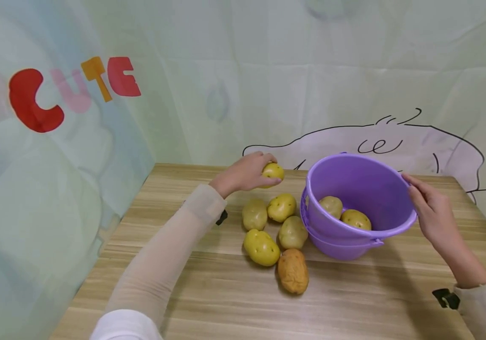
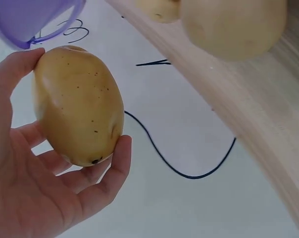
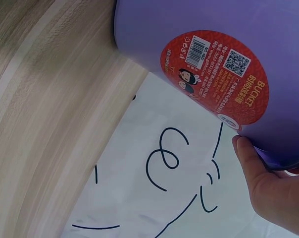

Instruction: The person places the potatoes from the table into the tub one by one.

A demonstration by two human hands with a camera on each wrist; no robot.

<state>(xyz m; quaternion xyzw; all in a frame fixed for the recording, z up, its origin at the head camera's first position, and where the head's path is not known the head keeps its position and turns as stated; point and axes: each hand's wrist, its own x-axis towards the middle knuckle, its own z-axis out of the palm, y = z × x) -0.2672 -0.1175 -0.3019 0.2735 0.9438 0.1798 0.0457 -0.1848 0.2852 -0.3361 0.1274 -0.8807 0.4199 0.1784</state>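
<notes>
My left hand [image 1: 245, 174] grips a yellow potato [image 1: 273, 174] between thumb and fingers, over the far part of the table. The left wrist view shows this potato [image 2: 79, 106] close up, speckled, with a dark spot at its lower end. My right hand [image 1: 433, 215] holds the rim of a purple bucket [image 1: 355, 177] at its right side, thumb outside. Two potatoes show inside the bucket, a pale one [image 1: 331, 207] and a yellower one [image 1: 356, 219]. A red oval label [image 3: 219, 77] is on the bucket's wall in the right wrist view.
Left of the bucket lie several potatoes on the wooden table [image 1: 209, 293]: a yellow one [image 1: 262, 247], pale ones, and a wrinkled orange-brown one [image 1: 293, 271] nearest me. Printed cloth [image 1: 209, 85] hangs behind the table and along its left side.
</notes>
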